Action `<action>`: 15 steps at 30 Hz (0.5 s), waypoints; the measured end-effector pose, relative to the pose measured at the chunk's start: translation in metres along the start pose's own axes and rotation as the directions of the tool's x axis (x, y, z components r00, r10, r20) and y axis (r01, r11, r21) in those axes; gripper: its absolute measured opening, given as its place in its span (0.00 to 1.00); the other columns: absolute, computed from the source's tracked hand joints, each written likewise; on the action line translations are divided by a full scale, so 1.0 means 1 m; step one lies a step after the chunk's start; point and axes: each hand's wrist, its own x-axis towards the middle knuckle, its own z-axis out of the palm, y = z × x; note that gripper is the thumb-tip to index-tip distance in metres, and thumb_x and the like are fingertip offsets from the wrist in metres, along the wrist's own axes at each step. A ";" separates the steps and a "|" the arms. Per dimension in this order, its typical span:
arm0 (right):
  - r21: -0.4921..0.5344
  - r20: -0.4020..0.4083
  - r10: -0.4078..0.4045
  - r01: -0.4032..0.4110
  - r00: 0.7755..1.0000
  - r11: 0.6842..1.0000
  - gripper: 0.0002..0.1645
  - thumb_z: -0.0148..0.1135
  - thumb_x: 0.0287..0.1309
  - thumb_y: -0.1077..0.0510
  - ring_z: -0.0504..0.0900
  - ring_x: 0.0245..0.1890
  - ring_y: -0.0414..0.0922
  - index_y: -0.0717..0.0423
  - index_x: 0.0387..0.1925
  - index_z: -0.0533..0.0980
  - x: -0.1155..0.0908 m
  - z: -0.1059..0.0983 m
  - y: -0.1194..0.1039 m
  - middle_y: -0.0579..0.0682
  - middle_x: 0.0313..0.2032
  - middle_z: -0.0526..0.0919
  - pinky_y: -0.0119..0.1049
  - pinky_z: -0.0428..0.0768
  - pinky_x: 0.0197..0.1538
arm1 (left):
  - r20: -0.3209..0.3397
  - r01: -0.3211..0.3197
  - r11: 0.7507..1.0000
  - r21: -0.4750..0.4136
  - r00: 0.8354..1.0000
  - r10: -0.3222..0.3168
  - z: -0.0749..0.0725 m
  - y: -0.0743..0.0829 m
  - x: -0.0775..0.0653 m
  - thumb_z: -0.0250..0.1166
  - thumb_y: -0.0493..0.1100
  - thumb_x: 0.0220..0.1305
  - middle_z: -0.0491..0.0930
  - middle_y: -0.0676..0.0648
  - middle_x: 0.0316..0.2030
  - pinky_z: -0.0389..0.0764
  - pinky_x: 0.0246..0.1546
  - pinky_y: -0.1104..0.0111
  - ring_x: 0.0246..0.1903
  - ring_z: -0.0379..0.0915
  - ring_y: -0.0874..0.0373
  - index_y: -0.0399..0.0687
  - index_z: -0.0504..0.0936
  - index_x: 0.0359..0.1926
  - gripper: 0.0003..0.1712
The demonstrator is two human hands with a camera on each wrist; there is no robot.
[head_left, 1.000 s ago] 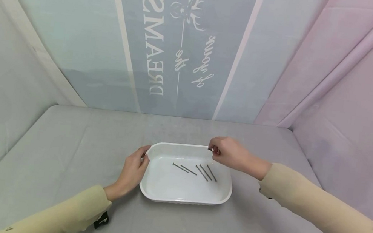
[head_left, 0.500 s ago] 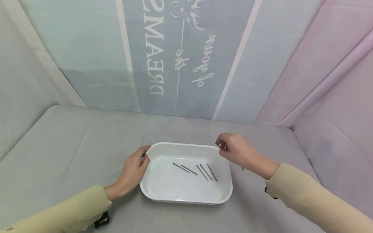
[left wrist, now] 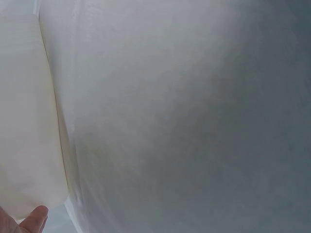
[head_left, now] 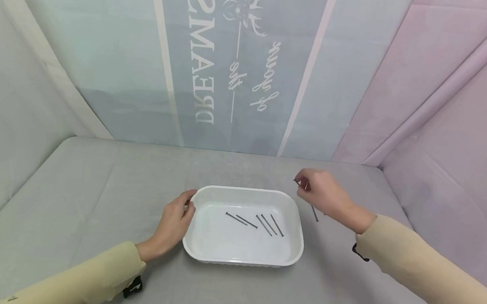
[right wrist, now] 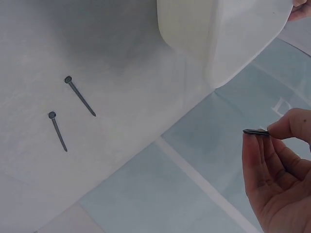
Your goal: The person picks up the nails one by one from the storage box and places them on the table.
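My left hand (head_left: 172, 219) holds the left end of a white rectangular baking dish (head_left: 241, 262), thumb and fingers at its rim. Inside the dish lie several dark nails (head_left: 266, 225), loosely slanted on its floor. Beyond the dish's far right corner, my right hand (head_left: 321, 192) is raised above the table, pinching a nail (right wrist: 255, 132) between thumb and fingertips. On the table to the right of the dish lies another nail (head_left: 315, 213), partly under the hand in the head view. The right wrist view shows two nails on the cloth there, one (right wrist: 80, 96) beside the other (right wrist: 58, 131).
A grey cloth (head_left: 102, 182) covers the table. Fabric walls stand at the left, right and back, the back one (head_left: 243, 72) printed with mirrored lettering.
My right hand has moved right and away from over the dish's far rim, still pinching the nail. A nail on the table has come into sight. The left hand and dish stay put.
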 end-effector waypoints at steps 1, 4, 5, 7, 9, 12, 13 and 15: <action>-0.002 -0.007 0.007 -0.007 1.000 1.000 0.11 0.55 0.47 0.68 0.76 0.26 0.43 0.64 0.35 0.77 -0.001 0.000 0.000 0.51 0.26 0.80 0.34 0.75 0.28 | 0.001 -0.004 1.000 -0.002 1.000 0.004 0.000 -0.001 0.000 0.47 0.34 0.64 0.77 0.36 0.44 0.77 0.39 0.59 0.43 0.75 0.48 0.32 0.69 0.56 0.20; -0.007 -0.023 0.028 -0.028 0.999 1.000 0.11 0.55 0.47 0.68 0.77 0.26 0.43 0.64 0.35 0.77 -0.005 0.000 0.001 0.51 0.26 0.80 0.36 0.76 0.29 | 0.008 -0.005 1.000 -0.010 1.000 0.005 -0.002 -0.002 -0.001 0.47 0.34 0.64 0.76 0.36 0.45 0.77 0.39 0.58 0.44 0.75 0.48 0.32 0.69 0.56 0.20; -0.005 -0.028 0.035 -0.035 0.999 0.999 0.11 0.54 0.47 0.68 0.77 0.26 0.43 0.64 0.35 0.77 -0.007 0.000 0.001 0.51 0.26 0.80 0.36 0.76 0.29 | 0.011 -0.005 1.000 -0.011 1.000 0.005 -0.003 -0.002 -0.001 0.47 0.34 0.64 0.76 0.36 0.45 0.77 0.39 0.59 0.44 0.75 0.49 0.33 0.69 0.56 0.20; -0.001 -0.036 0.054 -0.054 0.998 0.999 0.11 0.54 0.48 0.67 0.77 0.27 0.44 0.65 0.36 0.77 -0.010 0.000 0.002 0.52 0.26 0.80 0.37 0.76 0.29 | 0.014 -0.010 1.000 -0.013 1.000 0.010 -0.004 -0.003 -0.002 0.47 0.34 0.64 0.76 0.36 0.45 0.77 0.39 0.59 0.44 0.75 0.49 0.33 0.69 0.56 0.20; 0.003 -0.050 0.066 -0.066 0.997 0.998 0.11 0.54 0.48 0.68 0.77 0.27 0.44 0.65 0.35 0.77 -0.013 0.000 0.003 0.52 0.26 0.80 0.37 0.76 0.29 | 0.017 -0.009 1.000 -0.014 1.000 0.009 -0.005 -0.003 -0.003 0.47 0.35 0.64 0.76 0.37 0.45 0.77 0.38 0.59 0.43 0.75 0.49 0.33 0.69 0.56 0.20; 0.006 -0.075 0.084 -0.084 0.994 0.996 0.10 0.53 0.48 0.68 0.78 0.26 0.45 0.66 0.34 0.77 -0.018 0.000 0.005 0.54 0.26 0.80 0.37 0.76 0.28 | 0.017 -0.020 1.000 -0.012 1.000 0.020 -0.007 -0.005 -0.003 0.47 0.35 0.64 0.77 0.37 0.45 0.77 0.38 0.60 0.42 0.75 0.50 0.33 0.69 0.56 0.20; 0.007 -0.085 0.088 -0.087 0.993 0.996 0.10 0.53 0.48 0.68 0.78 0.26 0.46 0.66 0.34 0.77 -0.019 0.001 0.006 0.54 0.26 0.80 0.37 0.76 0.28 | 0.018 -0.024 1.000 -0.014 1.000 0.025 -0.007 -0.005 -0.003 0.47 0.35 0.64 0.77 0.37 0.44 0.77 0.37 0.60 0.42 0.75 0.50 0.33 0.69 0.56 0.20; 0.008 -0.106 0.095 -0.094 0.990 0.996 0.09 0.53 0.47 0.69 0.78 0.26 0.46 0.66 0.33 0.77 -0.022 0.002 0.007 0.54 0.26 0.81 0.37 0.76 0.27 | 0.019 -0.030 0.999 -0.016 0.999 0.031 -0.008 -0.006 -0.003 0.47 0.35 0.64 0.77 0.37 0.44 0.77 0.37 0.60 0.42 0.75 0.50 0.33 0.70 0.56 0.20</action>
